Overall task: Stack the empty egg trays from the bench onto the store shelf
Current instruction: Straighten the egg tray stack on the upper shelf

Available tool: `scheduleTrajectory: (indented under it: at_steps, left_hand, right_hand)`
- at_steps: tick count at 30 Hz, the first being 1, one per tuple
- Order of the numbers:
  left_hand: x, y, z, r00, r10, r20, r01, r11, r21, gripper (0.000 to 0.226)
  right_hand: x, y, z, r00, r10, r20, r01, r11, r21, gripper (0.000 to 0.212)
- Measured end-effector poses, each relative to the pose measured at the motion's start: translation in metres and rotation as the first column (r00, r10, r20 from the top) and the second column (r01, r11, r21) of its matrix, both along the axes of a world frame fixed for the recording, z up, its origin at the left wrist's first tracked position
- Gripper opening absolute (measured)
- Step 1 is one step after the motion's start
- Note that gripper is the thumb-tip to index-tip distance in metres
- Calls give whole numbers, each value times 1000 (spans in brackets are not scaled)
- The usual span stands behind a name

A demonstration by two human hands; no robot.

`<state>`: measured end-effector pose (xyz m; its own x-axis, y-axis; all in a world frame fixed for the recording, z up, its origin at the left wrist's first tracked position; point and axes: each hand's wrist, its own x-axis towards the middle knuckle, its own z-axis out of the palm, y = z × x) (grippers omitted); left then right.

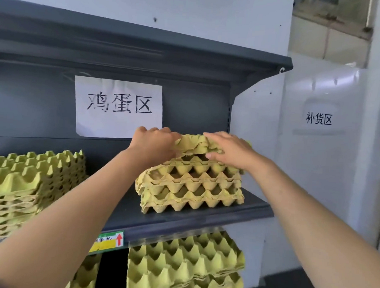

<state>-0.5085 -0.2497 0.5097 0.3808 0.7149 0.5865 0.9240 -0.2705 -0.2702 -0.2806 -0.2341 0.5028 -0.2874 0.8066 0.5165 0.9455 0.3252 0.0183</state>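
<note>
While gripping top tray (193, 144) with left hand (154, 142) and pinching it with right hand (230, 148), holds it atop right stack (191, 187) on shelf (181, 219); probably well along, anything left on desk out of view.

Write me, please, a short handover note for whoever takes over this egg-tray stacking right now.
The left hand grips the top tray at its left edge; the right hand lies on it, thumb under its front edge.
The tray sits raised, not yet nested, on the right stack on the shelf.
Done: another stack stands to the left; more trays lie below.
Left: settle this tray and let go; the bench is out of view, so any remaining trays cannot be told.
</note>
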Motion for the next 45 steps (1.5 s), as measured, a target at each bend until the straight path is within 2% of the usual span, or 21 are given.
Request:
scheduleTrajectory:
  at_steps: [2,4,6,8,11,13,18,22,26,29,31,33,35,36,38,39,40,42,43,45]
  left_hand:
    - [-1,7,7,999,-21,48,28,987,-156,54]
    - [-1,13,10,996,-81,46,88,977,-193,54]
    - [-8,17,14,987,-156,40,160,974,-161,52]
    - [-21,21,21,974,-208,86,218,967,-133,50]
    - [-36,25,22,972,-203,119,220,964,-150,52]
    - [-33,25,11,975,-196,103,211,963,-167,55]
    - [-22,23,-6,985,-169,42,170,985,-28,56]
    - [-13,13,-5,989,-144,35,143,989,31,55]
    - [15,-7,3,976,-208,62,187,951,246,48]
    - [41,-25,9,964,-259,61,221,909,352,40]
    - [59,-34,6,963,-265,52,232,910,344,39]
    - [76,-39,-2,963,-264,58,240,934,265,42]
    - [76,-40,-11,934,-330,134,303,934,189,45]
    - [74,-41,-14,885,-391,252,356,918,173,42]
    - [65,-42,-15,674,-477,564,438,873,215,29]
    - [57,-40,-14,563,-483,671,431,864,261,23]
    - [49,-36,-14,497,-471,729,388,872,298,22]
    - [35,-29,-16,494,-430,756,291,901,322,27]
    - [30,-26,-17,531,-397,749,257,917,304,30]
    - [22,-17,-21,665,-285,690,199,959,204,39]
  right_hand:
    - [6,12,11,997,62,-35,-66,990,-128,63]
    - [10,20,17,995,83,-50,-89,983,-160,55]
    - [12,23,18,991,102,-86,-111,988,-108,38]
    - [6,24,16,986,124,-115,-124,992,10,27]
    - [-9,26,4,989,120,-90,-108,986,130,30]
    - [-7,29,-5,991,116,-68,-109,989,103,34]
    - [6,35,-9,994,101,-32,-101,995,3,53]
    - [0,32,5,988,157,-5,-156,984,85,49]
    - [26,27,22,981,193,-9,-188,964,188,45]
    - [51,24,27,957,283,-69,-268,947,177,45]
    - [66,22,22,945,314,-96,-300,944,139,45]
    - [81,24,14,951,302,-73,-294,951,97,47]
    - [88,29,4,948,300,-103,-298,954,41,49]
    - [90,30,1,941,307,-141,-307,951,24,48]
    - [91,28,0,923,324,-208,-320,946,51,45]
    - [87,25,1,907,339,-249,-326,941,95,44]
    - [79,20,3,886,364,-286,-334,931,150,43]
    - [59,5,6,857,418,-300,-349,901,258,35]
    - [47,-3,7,853,440,-281,-360,885,294,33]
    - [21,-19,10,864,452,-221,-379,874,305,37]
